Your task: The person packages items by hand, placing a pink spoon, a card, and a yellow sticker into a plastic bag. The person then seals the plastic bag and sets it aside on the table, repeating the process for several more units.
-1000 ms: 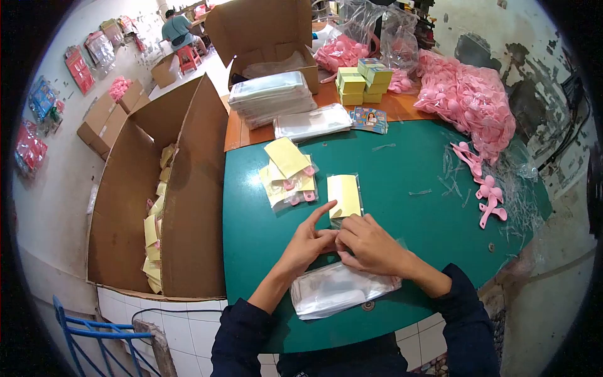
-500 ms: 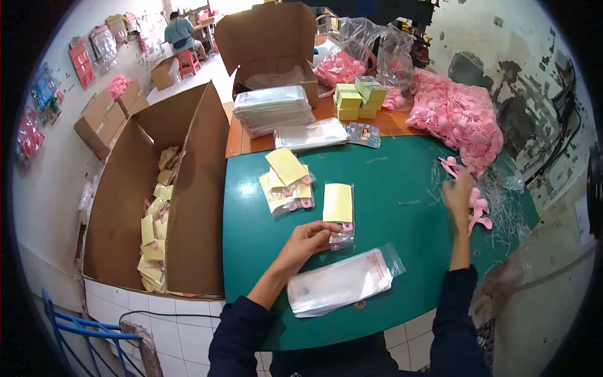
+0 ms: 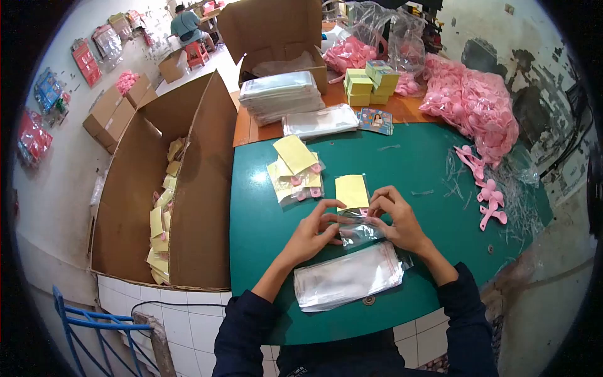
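A clear plastic bag (image 3: 359, 235) with a yellow card (image 3: 352, 191) in its far part lies on the green table. A small piece of a pink item shows at the card's near edge. My left hand (image 3: 312, 232) has its fingers closed on the bag's left side. My right hand (image 3: 400, 221) pinches the bag's right side, thumb and fingertips close together. Whether a further item is in the right fingers is hidden. Just nearer to me lies a stack of flat clear bags (image 3: 348, 279). Filled bags with yellow cards (image 3: 295, 160) lie beyond my left hand.
Loose pink spoons (image 3: 491, 200) and plastic strips (image 3: 518, 204) lie at right, before a large bag of pink pieces (image 3: 471, 103). A tall cardboard box (image 3: 204, 188) stands left. Bag stacks (image 3: 279, 94) and yellow card blocks (image 3: 359, 85) are behind. A person (image 3: 186, 25) sits far back.
My right hand has come from the pink spoons at the right to the bag in front of me. My left hand still holds the bag. The view has shifted slightly.
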Demonstrator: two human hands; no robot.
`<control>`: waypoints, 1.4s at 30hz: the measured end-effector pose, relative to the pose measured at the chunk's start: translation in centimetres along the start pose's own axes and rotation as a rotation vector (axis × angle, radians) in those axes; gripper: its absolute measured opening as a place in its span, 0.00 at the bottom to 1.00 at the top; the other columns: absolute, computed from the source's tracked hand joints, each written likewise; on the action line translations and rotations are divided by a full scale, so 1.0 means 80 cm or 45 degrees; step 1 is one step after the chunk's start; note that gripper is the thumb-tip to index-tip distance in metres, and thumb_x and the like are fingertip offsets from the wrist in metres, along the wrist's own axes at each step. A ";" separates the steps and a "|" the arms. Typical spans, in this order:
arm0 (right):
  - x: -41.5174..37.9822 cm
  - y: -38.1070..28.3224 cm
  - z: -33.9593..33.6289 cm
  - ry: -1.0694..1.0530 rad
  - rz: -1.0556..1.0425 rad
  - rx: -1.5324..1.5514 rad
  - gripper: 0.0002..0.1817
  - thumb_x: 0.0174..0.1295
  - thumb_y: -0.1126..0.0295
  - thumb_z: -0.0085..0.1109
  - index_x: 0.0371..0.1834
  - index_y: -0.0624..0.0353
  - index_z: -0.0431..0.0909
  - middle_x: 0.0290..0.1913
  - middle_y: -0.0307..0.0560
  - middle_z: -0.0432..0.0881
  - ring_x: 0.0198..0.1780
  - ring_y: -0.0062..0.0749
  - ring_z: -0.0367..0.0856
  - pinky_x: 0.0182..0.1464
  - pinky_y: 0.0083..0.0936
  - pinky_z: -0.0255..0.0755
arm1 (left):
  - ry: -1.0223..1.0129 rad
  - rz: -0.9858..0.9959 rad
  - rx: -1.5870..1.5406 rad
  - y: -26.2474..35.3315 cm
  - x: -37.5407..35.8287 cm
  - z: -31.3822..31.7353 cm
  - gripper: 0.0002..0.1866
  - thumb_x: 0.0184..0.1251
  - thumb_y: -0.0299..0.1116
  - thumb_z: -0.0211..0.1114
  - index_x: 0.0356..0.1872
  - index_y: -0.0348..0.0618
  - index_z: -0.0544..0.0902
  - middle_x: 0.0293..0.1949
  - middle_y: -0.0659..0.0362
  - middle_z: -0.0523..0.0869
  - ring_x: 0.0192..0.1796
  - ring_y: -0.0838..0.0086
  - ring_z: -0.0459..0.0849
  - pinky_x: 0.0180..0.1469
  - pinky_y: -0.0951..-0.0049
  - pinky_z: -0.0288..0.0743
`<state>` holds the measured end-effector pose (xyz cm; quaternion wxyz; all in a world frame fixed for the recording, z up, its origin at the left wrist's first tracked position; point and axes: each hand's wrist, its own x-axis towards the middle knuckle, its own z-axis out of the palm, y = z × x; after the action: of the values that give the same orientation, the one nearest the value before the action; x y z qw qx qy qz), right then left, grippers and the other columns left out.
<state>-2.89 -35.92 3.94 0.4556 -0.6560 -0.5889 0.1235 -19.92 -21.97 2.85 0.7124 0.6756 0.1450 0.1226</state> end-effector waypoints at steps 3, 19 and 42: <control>0.000 0.001 -0.004 -0.042 -0.035 0.017 0.07 0.51 0.77 0.64 0.32 0.64 0.76 0.43 0.47 0.69 0.36 0.28 0.77 0.39 0.23 0.74 | 0.094 0.290 0.655 -0.014 0.002 0.011 0.08 0.62 0.24 0.59 0.42 0.38 0.73 0.34 0.55 0.83 0.37 0.74 0.85 0.35 0.74 0.78; -0.004 0.015 0.007 -0.112 0.730 0.714 0.08 0.61 0.72 0.58 0.31 0.67 0.75 0.29 0.47 0.82 0.29 0.25 0.83 0.30 0.18 0.78 | 0.382 -0.025 0.516 -0.021 0.011 0.008 0.10 0.56 0.32 0.69 0.29 0.37 0.79 0.26 0.61 0.82 0.29 0.81 0.82 0.29 0.79 0.76; -0.003 0.013 0.016 -0.114 0.715 0.713 0.21 0.59 0.79 0.55 0.57 0.64 0.66 0.27 0.48 0.80 0.28 0.28 0.83 0.29 0.20 0.79 | 0.362 -0.082 0.266 -0.024 0.016 0.008 0.11 0.64 0.30 0.60 0.47 0.43 0.75 0.32 0.63 0.80 0.30 0.86 0.76 0.23 0.85 0.68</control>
<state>-3.13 -35.49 2.35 0.5391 -0.6359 -0.3496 0.4276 -18.57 -22.23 0.94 0.6142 0.7167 0.2779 0.1785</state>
